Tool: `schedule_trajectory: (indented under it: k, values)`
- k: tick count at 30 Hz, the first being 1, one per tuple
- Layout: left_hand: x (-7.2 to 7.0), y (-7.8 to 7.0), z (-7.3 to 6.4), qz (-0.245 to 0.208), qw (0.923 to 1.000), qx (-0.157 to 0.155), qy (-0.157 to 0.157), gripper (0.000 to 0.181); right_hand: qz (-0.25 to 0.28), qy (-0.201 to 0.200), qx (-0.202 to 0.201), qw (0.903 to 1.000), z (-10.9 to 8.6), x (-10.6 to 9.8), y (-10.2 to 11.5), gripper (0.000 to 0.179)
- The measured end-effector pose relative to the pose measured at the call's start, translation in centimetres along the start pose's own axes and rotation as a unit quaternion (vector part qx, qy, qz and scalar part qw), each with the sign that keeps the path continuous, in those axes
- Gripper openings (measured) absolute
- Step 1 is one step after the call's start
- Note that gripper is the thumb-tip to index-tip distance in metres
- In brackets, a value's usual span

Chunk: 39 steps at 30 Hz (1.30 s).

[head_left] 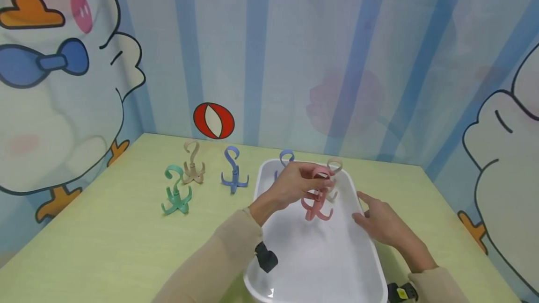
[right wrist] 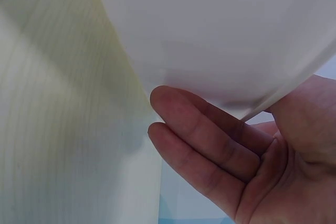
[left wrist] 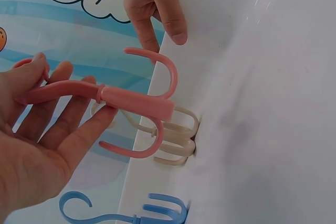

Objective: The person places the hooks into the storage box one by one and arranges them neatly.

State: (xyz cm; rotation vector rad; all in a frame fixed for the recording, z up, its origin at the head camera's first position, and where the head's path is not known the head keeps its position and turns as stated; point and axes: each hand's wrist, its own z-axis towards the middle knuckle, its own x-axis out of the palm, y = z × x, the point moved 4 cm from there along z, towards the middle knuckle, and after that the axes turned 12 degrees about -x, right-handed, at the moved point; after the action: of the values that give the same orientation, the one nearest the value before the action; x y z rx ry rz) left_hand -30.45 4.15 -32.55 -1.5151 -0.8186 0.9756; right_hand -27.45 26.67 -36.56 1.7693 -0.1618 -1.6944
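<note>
My left hand (head_left: 296, 179) grips a pink multi-prong hanging hook (head_left: 316, 207) by its curved upper end. Its prongs point down over the white plastic basin (head_left: 311, 265). In the left wrist view the pink hook (left wrist: 139, 103) crosses in front of a beige hook (left wrist: 176, 140) that stands in the basin by the far wall, and a blue hook (left wrist: 163, 211) is beside that one. My right hand (head_left: 381, 221) holds the basin's right rim, thumb over the edge. Its fingers (right wrist: 205, 140) lie against the basin's outer wall in the right wrist view.
Left of the basin, a green hook (head_left: 177, 198), a beige hook (head_left: 193, 169) and a blue hook (head_left: 233, 176) stand on the pale yellow table (head_left: 105, 242). A striped backdrop (head_left: 286, 60) with cartoon ducks rises behind the table.
</note>
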Motion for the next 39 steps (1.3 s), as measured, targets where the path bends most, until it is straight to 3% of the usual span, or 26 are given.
schedule_trajectory:
  k: [8, 22, 28, 39]
  values:
    - [0.5, 0.2, 0.4, -0.002, 0.9999, 0.006, 0.013, 0.028, -0.008, 0.004, 0.001, 1.0000, 0.0, -0.1, 0.0, 0.069]
    - [1.8, 0.1, 0.6, -0.001, 0.9992, -0.005, 0.039, 0.027, -0.020, 0.009, -0.038, 0.9991, -0.3, 0.0, 0.2, 0.063]
    - [2.4, 0.3, 0.9, -0.008, 0.9985, -0.002, 0.054, 0.028, -0.009, 0.011, -0.038, 0.9992, -0.5, 0.2, 0.1, 0.063]
    - [3.2, 0.5, 1.3, 0.001, 0.9985, -0.012, 0.053, 0.029, 0.006, 0.017, -0.023, 0.9996, -0.4, 0.0, 0.1, 0.066]
